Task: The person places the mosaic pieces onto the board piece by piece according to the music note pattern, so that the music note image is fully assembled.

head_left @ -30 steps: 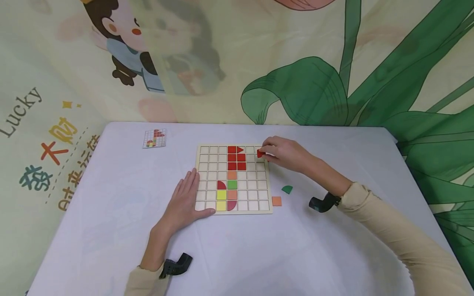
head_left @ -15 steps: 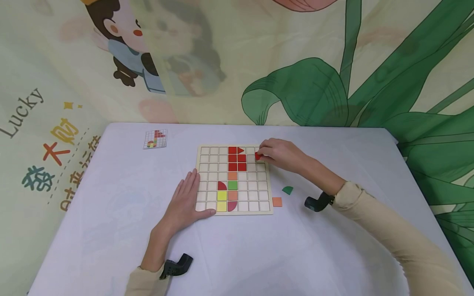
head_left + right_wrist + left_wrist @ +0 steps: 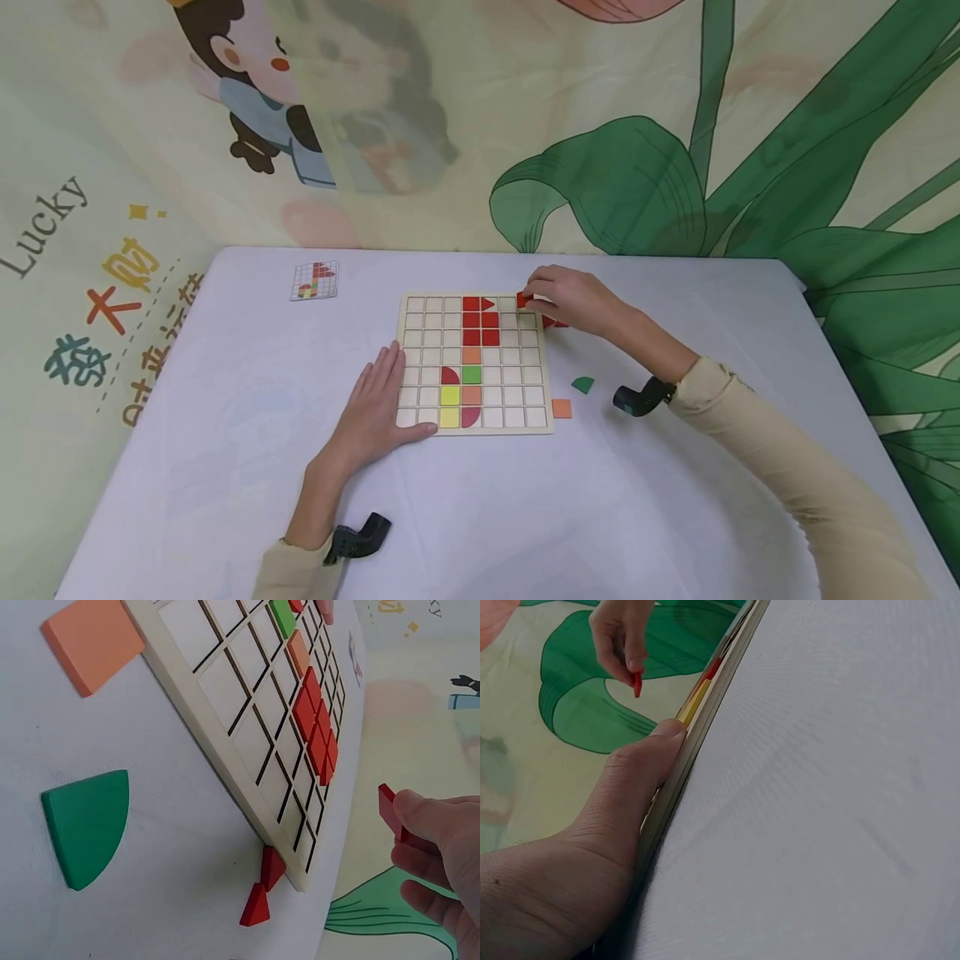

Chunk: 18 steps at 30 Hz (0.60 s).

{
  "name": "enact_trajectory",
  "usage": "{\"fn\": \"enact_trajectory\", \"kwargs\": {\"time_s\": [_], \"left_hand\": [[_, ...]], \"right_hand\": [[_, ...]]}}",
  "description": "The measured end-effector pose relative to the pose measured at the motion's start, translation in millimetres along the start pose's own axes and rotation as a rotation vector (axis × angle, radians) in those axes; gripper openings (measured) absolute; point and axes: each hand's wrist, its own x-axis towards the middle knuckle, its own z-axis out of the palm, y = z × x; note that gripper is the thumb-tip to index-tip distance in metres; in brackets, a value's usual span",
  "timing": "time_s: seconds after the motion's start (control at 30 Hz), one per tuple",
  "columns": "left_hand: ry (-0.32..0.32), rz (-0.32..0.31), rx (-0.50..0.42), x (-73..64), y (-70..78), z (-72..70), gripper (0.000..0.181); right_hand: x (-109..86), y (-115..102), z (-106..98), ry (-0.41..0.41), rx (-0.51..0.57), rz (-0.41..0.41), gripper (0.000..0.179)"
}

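A pale grid board [image 3: 510,392] lies on the white table, with several coloured tiles set in its squares. My left hand [image 3: 367,425] rests along the board's left side with fingers straight; its thumb [image 3: 641,769] touches the near edge. Over the board's far right corner, my right hand [image 3: 573,300] pinches a red tile [image 3: 388,812] between thumb and fingers, held apart from the board. Two small red triangular tiles [image 3: 273,866] lie by the board's right edge, partly hidden under the right hand in the head view.
A green quarter-circle tile [image 3: 582,385] and an orange square tile [image 3: 562,408] lie right of the board. A small pattern card [image 3: 314,281] lies at the table's far left. Behind the table hangs a printed cloth [image 3: 600,192].
The right hand first shifts slightly left with the red tile, then moves up and away toward the far edge. Red triangular tiles have come into sight beneath it. The left hand keeps its place.
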Motion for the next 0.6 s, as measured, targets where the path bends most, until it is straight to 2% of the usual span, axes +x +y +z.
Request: {"fn": "enact_trajectory", "kwargs": {"time_s": [0.37,0.6], "left_hand": [[0.006,0.000,0.008,-0.1,0.9,-0.2,0.117],[0.017,0.006,-0.004,-1.2,1.4,0.2,0.117]], "right_hand": [[2.5,4.4,-9.1,0.009,0.011,0.021,0.020],[4.4,4.1,-3.0,-0.041,0.018,-0.006,0.020]]}}
